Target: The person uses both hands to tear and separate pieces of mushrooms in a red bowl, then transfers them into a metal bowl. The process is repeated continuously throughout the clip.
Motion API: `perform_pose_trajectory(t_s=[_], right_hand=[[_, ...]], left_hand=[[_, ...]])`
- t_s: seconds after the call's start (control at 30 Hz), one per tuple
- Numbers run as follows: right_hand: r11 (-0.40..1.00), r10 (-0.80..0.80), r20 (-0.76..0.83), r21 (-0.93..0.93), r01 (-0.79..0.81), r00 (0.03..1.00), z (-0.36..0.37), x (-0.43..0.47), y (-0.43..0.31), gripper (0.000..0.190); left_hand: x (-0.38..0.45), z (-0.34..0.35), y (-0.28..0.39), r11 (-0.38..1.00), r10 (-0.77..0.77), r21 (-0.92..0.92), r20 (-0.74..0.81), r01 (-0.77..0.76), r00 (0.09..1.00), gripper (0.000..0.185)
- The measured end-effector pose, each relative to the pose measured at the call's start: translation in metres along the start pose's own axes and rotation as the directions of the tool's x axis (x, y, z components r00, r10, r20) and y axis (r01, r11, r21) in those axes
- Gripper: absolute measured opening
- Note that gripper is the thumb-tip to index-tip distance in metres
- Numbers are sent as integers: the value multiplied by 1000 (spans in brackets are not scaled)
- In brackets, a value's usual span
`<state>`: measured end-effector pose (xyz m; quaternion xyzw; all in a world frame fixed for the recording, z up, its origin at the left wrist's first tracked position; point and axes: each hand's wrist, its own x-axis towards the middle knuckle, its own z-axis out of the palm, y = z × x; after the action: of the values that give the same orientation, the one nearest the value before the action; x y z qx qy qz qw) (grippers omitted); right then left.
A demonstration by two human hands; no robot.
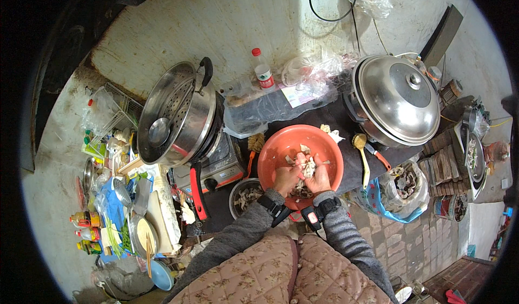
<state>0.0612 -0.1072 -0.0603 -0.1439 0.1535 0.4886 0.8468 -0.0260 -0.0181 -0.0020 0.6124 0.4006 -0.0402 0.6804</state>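
My left hand (285, 179) and my right hand (319, 178) are together inside an orange-red plastic basin (272, 148). Between them they hold a clump of pale, torn mushroom pieces (309, 166). More pieces float or lie in the basin, and a darker heap (301, 191) shows near its front, partly behind my hands. Left of the basin, a metal bowl (232, 204) contains grey-brown mushroom pieces (248, 196); my left sleeve hides part of it. Some whitish scraps (333, 133) rest on the dark tabletop just beyond the basin's right rim.
A steel pot with a steamer insert (178, 113) stands on a gas stove (219, 170), its red handle (198, 190) pointing toward me. Rightward are a lidded pot (399, 97), a brush (362, 154), a knife (377, 156) and a plastic bag (421, 198). A bottle (263, 71) stands behind.
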Motion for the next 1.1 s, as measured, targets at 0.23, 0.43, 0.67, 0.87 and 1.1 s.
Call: perform_pose_trajectory(t_s=[0.23, 0.43, 0.67, 0.87, 1.1], right_hand=[[994, 4, -27, -106, -7, 1000, 6, -5, 3, 30], [998, -41, -70, -41, 38, 997, 0, -6, 3, 34], [999, -33, -68, 23, 35, 997, -2, -4, 3, 35], [995, -35, -103, 89, 44, 994, -3, -4, 2, 35], [1000, -6, -92, -28, 4, 996, 4, -9, 0, 29]], left_hand=[[10, 5, -9, 999, 25, -33, -38, -26, 999, 32], [27, -5, -23, 940, 337, 91, -106, -328, 936, 31], [22, -21, -16, 974, 227, 54, -176, -220, 958, 39], [17, -22, -13, 969, 243, -5, -176, -247, 954, 42], [8, -16, -6, 972, -28, -232, 50, 39, 998, 29]])
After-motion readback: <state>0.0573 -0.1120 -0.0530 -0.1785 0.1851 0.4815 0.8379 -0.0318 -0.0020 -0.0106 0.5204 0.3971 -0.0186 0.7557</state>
